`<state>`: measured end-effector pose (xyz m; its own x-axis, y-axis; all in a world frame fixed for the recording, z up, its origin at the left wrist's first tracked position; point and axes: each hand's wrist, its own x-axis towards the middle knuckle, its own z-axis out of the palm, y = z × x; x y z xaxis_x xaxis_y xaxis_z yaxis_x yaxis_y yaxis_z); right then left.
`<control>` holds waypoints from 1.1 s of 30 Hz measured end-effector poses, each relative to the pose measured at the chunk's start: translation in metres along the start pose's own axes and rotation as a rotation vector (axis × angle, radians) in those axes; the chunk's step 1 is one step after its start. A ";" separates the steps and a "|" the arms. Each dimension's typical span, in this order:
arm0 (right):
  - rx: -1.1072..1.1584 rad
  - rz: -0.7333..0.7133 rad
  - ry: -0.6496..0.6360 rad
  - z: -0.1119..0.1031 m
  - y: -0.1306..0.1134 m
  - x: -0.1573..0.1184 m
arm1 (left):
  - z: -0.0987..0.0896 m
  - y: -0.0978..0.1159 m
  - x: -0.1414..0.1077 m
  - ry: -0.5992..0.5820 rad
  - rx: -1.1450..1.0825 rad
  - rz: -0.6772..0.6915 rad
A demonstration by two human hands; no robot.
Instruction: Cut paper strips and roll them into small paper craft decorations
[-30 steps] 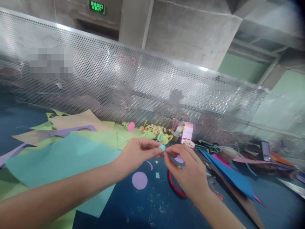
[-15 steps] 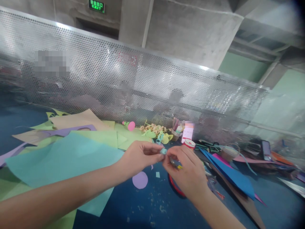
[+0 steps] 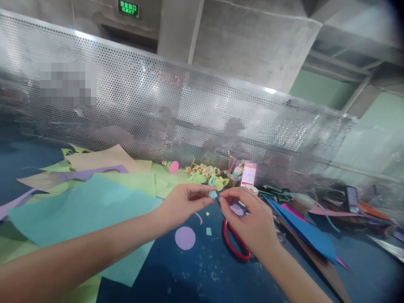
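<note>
Between the thumb and fingers of my left hand (image 3: 183,204) is a small light-blue paper piece (image 3: 213,194). The fingertips of my right hand (image 3: 252,214) are bent into a pinch just right of that piece; whether anything is between them is too small to tell. Below the hands lie a purple paper circle (image 3: 185,238) and a small pale-blue paper square (image 3: 208,231). A red scissors handle (image 3: 236,246) shows beside my right hand, which hides the rest. Another purple paper circle (image 3: 237,209) is partly covered by the right fingers.
Large sheets of light-blue paper (image 3: 91,210) and green paper (image 3: 170,179) spread on the left. At the back are paper flowers (image 3: 205,171), a white-and-red tape roll (image 3: 251,190) and a lit phone (image 3: 249,173). Blue paper (image 3: 303,227) lies right. A perforated metal screen (image 3: 202,105) stands behind.
The right fingers have drawn slightly away from the light-blue piece, and the left hand has shifted a little left. More of the red scissors handle and the second purple circle now shows.
</note>
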<state>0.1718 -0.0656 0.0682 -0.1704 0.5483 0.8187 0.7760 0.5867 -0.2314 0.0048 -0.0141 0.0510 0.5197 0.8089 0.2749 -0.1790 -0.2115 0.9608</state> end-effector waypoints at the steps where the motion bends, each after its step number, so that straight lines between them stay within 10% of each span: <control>1: -0.001 -0.006 -0.002 0.000 0.000 0.000 | 0.000 0.000 0.000 -0.005 0.006 0.004; 21: -0.145 -0.164 -0.008 0.004 -0.005 -0.004 | 0.002 0.007 -0.004 -0.093 0.309 0.184; 33: 0.003 -0.010 -0.057 0.001 -0.004 -0.002 | 0.001 0.008 0.001 -0.001 0.018 0.085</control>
<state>0.1681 -0.0685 0.0664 -0.2126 0.5757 0.7895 0.7726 0.5938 -0.2249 0.0044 -0.0153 0.0595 0.5041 0.7870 0.3555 -0.2075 -0.2893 0.9345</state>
